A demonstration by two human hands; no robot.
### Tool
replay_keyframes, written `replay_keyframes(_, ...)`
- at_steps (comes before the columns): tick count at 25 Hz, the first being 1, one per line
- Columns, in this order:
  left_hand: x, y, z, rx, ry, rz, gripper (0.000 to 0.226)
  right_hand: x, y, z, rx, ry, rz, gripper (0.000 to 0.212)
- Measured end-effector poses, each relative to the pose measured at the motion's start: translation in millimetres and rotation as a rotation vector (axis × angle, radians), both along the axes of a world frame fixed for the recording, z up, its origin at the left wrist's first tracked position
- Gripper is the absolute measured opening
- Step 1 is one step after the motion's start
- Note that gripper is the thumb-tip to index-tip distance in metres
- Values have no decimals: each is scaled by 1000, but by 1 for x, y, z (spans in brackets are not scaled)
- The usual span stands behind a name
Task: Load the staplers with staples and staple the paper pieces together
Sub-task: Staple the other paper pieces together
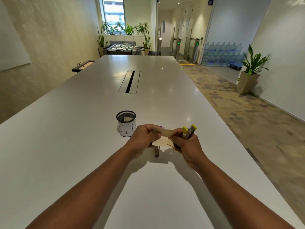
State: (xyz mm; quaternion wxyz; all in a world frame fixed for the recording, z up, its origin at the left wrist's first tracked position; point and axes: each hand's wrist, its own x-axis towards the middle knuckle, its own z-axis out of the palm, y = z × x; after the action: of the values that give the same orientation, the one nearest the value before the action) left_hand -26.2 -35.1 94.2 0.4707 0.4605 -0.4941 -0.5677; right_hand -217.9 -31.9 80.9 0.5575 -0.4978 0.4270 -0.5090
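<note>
holding item one, a beige paper piece (165, 132), above a long white table (82, 129): the left hand (142, 138) pinches its left end with curled fingers, and the right hand (186, 144) pinches its right end between thumb and forefinger. item two, a stapler (189, 131) with yellow tips, stands upright in the same right hand, its remaining fingers curled round the body, the two yellow ends parted at the top. item three, further paper pieces (162, 142), lie flat on the table directly under the hands. item four, a second stapler (157, 152), dark and mostly hidden, pokes out from beneath those pieces toward the person. item five, a black mesh cup (126, 123) wrapped in a white label reading "bin", stands just left of the left hand with a paper scrap inside.
</note>
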Motion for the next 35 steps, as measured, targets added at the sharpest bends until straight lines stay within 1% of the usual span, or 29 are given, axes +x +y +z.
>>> replay_keyframes(2,1,1,3,26,-14,-37,31,-1,-1,1,-9,28,-39,35)
replay_keyframes(3,3,0,4,49,26,-69,32,-1,-2,1,-5,37,-64,37)
replay_keyframes(6,10,1,10,148,238,-160,35,-2,-2,3,-36,69,-84,42)
replay_keyframes(7,10,1,10,154,240,-168,33,-3,-2,3,-57,81,-82,42)
replay_keyframes(8,8,1,11,141,192,-153,26,-3,-1,4,-80,91,-76,42)
replay_keyframes(10,3,1,9,80,62,-86,6,-2,-1,5,-114,86,-59,38)
replay_keyframes(11,2,0,7,54,36,-51,12,-1,-1,5,-115,66,-55,33)
replay_keyframes(13,1,-2,4,41,66,20,21,2,0,5,-82,-9,-74,27)
replay_keyframes(15,1,-4,1,29,110,92,23,3,1,4,-54,-70,-77,23)
replay_keyframes(16,1,-4,-1,24,128,121,24,3,2,3,-60,-66,-60,22)
replay_keyframes(19,-2,-2,-8,-8,162,156,27,5,4,0,-118,72,-39,9)
replay_keyframes(21,-3,1,-10,-33,154,118,28,7,4,-1,-136,161,-78,3)
replay_keyframes(23,-2,4,-9,-76,83,21,27,6,5,1,-139,246,-98,5)
replay_keyframes(25,1,5,-4,-150,-81,-49,23,4,6,4,-160,331,-73,6)
replay_keyframes(28,4,6,2,-275,-316,-73,16,3,7,8,-185,431,-22,6)
replay_keyframes(31,7,7,5,-315,-467,-56,10,3,10,9,-172,469,-12,12)
replay_keyframes(35,10,8,9,-357,-644,-79,11,0,14,12,-175,472,-4,6)
